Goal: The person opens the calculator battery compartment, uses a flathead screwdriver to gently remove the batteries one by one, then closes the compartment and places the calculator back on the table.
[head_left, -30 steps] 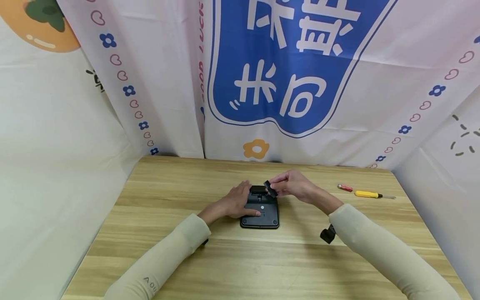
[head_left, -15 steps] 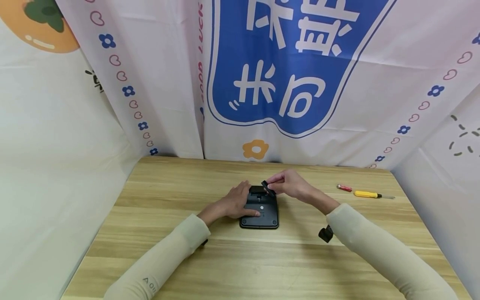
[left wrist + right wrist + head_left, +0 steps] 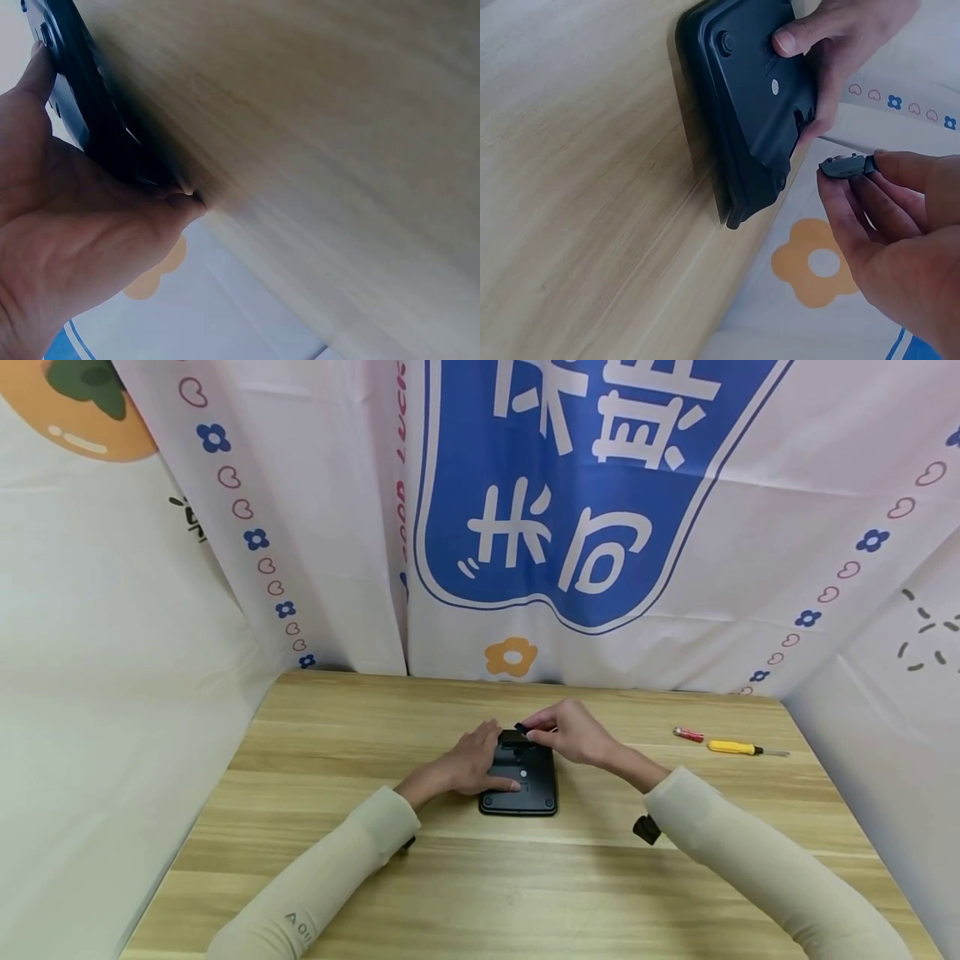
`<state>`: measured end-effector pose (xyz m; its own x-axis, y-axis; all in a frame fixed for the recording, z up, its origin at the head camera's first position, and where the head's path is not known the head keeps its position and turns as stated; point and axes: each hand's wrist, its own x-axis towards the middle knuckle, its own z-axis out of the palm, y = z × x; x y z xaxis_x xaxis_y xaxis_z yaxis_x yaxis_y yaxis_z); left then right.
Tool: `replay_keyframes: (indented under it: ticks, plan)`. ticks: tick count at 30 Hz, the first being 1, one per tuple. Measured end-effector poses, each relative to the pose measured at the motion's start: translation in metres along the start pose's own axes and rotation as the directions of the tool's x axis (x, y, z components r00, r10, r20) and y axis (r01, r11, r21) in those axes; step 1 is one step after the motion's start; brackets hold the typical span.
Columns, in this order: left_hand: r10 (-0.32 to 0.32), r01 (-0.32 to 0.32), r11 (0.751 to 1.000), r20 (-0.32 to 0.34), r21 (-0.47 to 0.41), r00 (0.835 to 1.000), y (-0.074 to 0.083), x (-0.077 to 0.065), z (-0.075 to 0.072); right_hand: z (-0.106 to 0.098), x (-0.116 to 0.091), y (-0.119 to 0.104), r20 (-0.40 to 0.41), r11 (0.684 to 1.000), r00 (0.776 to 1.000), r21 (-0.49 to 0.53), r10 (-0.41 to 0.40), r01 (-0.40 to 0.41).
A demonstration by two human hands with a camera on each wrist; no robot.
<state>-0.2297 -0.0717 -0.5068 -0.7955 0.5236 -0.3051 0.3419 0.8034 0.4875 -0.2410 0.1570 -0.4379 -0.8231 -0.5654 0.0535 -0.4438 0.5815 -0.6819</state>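
Observation:
A black calculator (image 3: 536,792) lies with its underside up on the wooden table, showing round feet and a slot near its far edge. My left hand (image 3: 471,764) grips its left side, thumb on the underside and fingers along the edge. Above the far end, my right hand (image 3: 576,733) pinches a small black battery cover (image 3: 846,166) between thumb and fingers. In the right wrist view the cover is apart from the calculator. The left wrist view shows the left fingers (image 3: 176,206) at the calculator's edge, close to the tabletop. The calculator's keys are hidden.
To the right on the table (image 3: 375,893) lie a red battery (image 3: 688,735) and a screwdriver (image 3: 733,747) with a yellow handle. A printed cloth (image 3: 360,568) hangs behind the table's far edge, and pale cloth walls stand at both sides.
My right hand has moved left with the battery cover, from the calculator's far right corner toward the middle of its far end. The left hand and calculator have stayed in place.

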Motion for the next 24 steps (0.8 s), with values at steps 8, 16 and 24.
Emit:
replay_keyframes:
  ticks: [8,16,24]
  plan:
    - [0.010,-0.010,1.000,0.010,0.017,1.000,0.007,-0.008,-0.007,0.008,-0.001,-0.003,0.016,0.984,0.994,-0.141,-0.104,0.105]
    - [0.004,-0.004,1.000,0.007,0.027,1.000,0.012,-0.014,-0.011,0.016,-0.002,-0.003,0.046,0.920,0.969,-0.306,-0.242,0.244]
    - [0.008,-0.009,1.000,0.008,0.026,1.000,0.009,-0.012,-0.010,0.023,-0.005,0.000,0.097,0.837,0.942,-0.437,-0.321,0.330]
